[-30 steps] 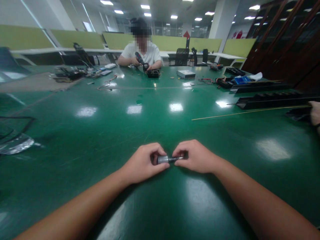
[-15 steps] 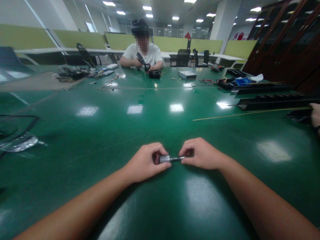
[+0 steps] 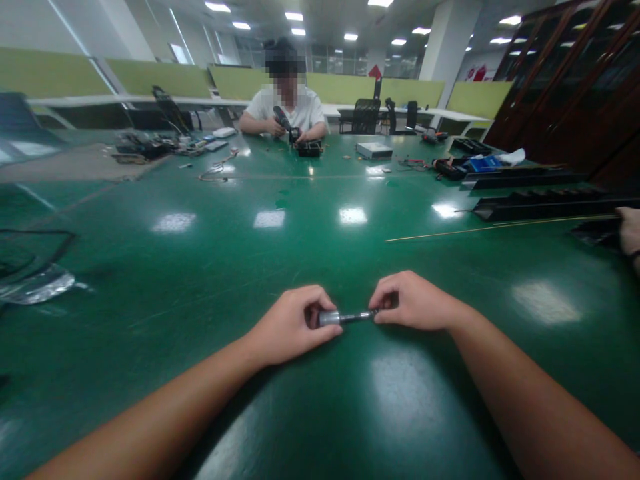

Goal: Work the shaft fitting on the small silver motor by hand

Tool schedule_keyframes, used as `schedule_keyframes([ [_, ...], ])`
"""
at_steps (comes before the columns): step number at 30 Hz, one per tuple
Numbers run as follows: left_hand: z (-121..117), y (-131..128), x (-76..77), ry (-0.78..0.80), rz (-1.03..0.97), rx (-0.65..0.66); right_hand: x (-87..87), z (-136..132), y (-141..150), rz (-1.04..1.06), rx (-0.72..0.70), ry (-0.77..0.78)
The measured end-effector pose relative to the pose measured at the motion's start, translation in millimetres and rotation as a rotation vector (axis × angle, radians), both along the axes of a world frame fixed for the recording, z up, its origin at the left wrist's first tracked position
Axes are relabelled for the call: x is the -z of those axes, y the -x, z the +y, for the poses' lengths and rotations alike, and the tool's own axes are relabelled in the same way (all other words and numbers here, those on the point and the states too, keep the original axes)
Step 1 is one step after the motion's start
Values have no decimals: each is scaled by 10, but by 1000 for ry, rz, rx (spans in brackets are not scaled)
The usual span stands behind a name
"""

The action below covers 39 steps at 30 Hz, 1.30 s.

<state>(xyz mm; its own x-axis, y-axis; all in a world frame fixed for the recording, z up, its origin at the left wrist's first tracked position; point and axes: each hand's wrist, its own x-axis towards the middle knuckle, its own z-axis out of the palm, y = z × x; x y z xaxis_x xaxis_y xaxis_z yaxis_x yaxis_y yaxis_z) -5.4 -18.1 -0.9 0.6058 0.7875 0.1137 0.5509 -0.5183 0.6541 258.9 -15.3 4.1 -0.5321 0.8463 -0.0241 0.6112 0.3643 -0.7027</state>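
Just above the green table (image 3: 320,400), a small silver metal cylinder (image 3: 329,318) lies level between my hands, with a thin dark rod (image 3: 356,317) sticking out of its right end. My left hand (image 3: 295,323) is closed around the cylinder, thumb in front and fingers behind; its left end is hidden in the palm. The thumb and fingertips of my right hand (image 3: 417,301) pinch the rod's far end. A bright band shows on the rod near those fingertips. What kind of part this is cannot be made out.
Across the table a person (image 3: 283,107) holds a power drill (image 3: 281,119) over a black part (image 3: 310,148). Long black metal channels (image 3: 545,203) and a thin yellowish rod (image 3: 450,232) lie at right, near another person's hand (image 3: 631,230). A clear plastic bag (image 3: 43,285) sits at left.
My right hand has moved to the right and slightly away from me, and more of the rod shows between the hands. My left hand keeps its grip on the cylinder, nearly still.
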Motion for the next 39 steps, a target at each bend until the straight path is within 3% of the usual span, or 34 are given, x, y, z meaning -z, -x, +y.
schedule_keyframes([
  [11, -8, 40, 21, 4, -6, -4, -47, 25, -109, -37, 40, 117],
  [39, 1, 32, 23, 19, 0, -7, -60, 12, -65, -48, 2, 114],
])
